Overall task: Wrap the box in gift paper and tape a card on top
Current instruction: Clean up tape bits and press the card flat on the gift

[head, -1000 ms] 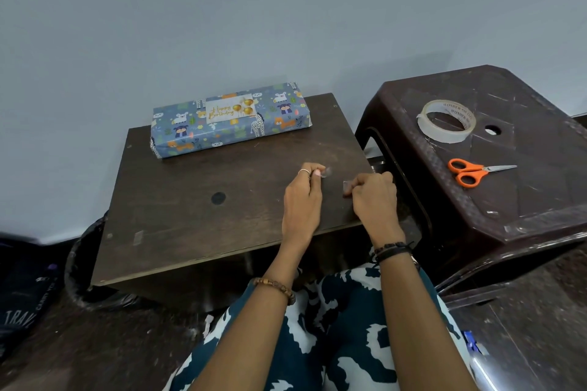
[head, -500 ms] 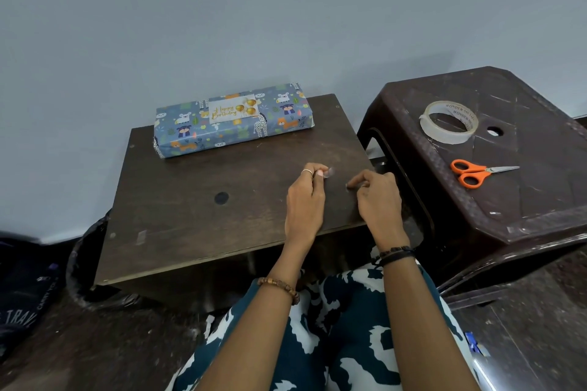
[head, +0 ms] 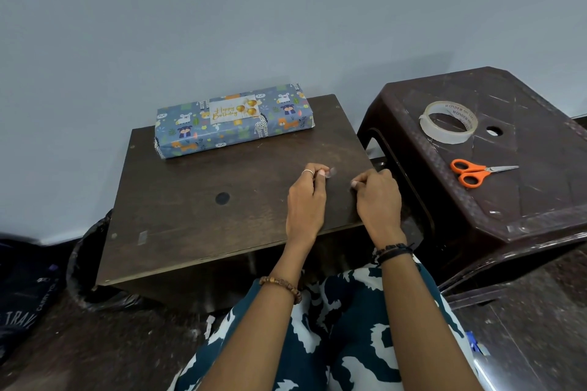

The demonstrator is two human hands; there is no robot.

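The box (head: 235, 133), wrapped in blue animal-print gift paper, lies at the far edge of the brown table (head: 197, 209) against the wall. A white "Happy Birthday" card (head: 233, 110) sits flat on its top. My left hand (head: 306, 200) hovers over the table's right part, well in front of the box, pinching a small clear tape piece (head: 331, 172) between thumb and forefinger. My right hand (head: 378, 200) is beside it near the table's right edge, fingertips pinched together; whether it holds tape I cannot tell.
A dark plastic stool (head: 524, 200) stands to the right, carrying a roll of clear tape (head: 448, 121) and orange-handled scissors (head: 476, 171). A black bag (head: 85, 263) sits at the table's left. My patterned lap is below the table's front edge.
Both hands stay almost in place over the table's right part. The right hand's fingertips have closed tighter and the clear piece seen by them earlier no longer shows.
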